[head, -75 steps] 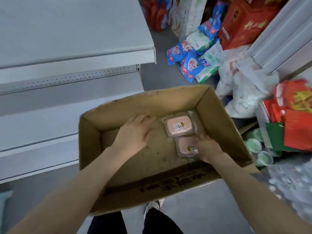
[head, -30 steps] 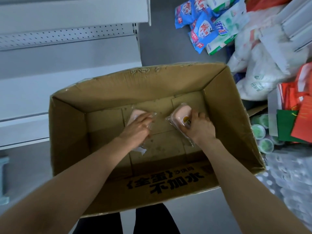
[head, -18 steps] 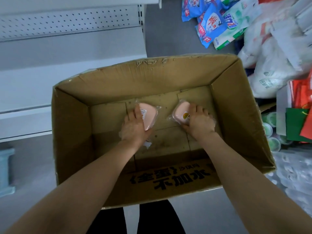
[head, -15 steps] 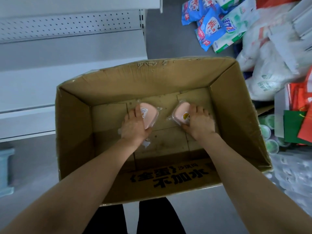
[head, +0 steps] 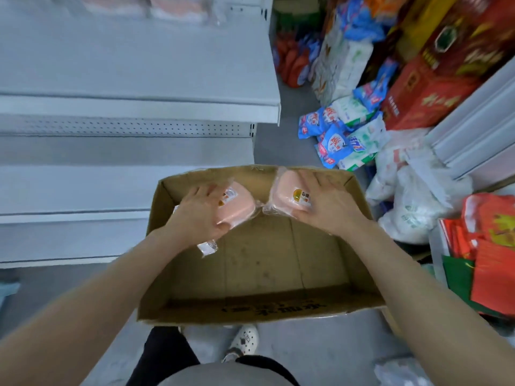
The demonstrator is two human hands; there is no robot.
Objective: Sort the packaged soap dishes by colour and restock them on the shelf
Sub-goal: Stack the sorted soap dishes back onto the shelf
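Nearest to me, at 6 o'clock, I see dark trousers and one white shoe (head: 242,341) on the grey floor. Just beyond stands the open cardboard box (head: 250,309), its printed wall facing me.

Both forearms reach in over the box. My left hand (head: 195,215) has its fingers curled round the left soap dish (head: 239,206), a pink dish in clear wrap, and holds it above the box's far left part. Its long axis runs from about 7 o'clock up to 1 o'clock, with the sticker at the far end. A loose tail of wrapper hangs under the wrist.

My right hand (head: 330,210) grips the right soap dish (head: 288,195), also pink and wrapped, with fingers spread across its top. It sits over the box's far wall. Its long axis runs from about 11 o'clock down to 5 o'clock, sticker facing up. The two wrappers touch between the hands.

Farther off, from 9 to 11 o'clock, are the grey shelf (head: 139,107) boards. At 12 o'clock, on the topmost board, lie blurred pink packs (head: 172,6). At 1 o'clock lie blue and white packets (head: 334,140), then red cartons (head: 426,98). White plastic bags (head: 412,204) lie at 3 o'clock.
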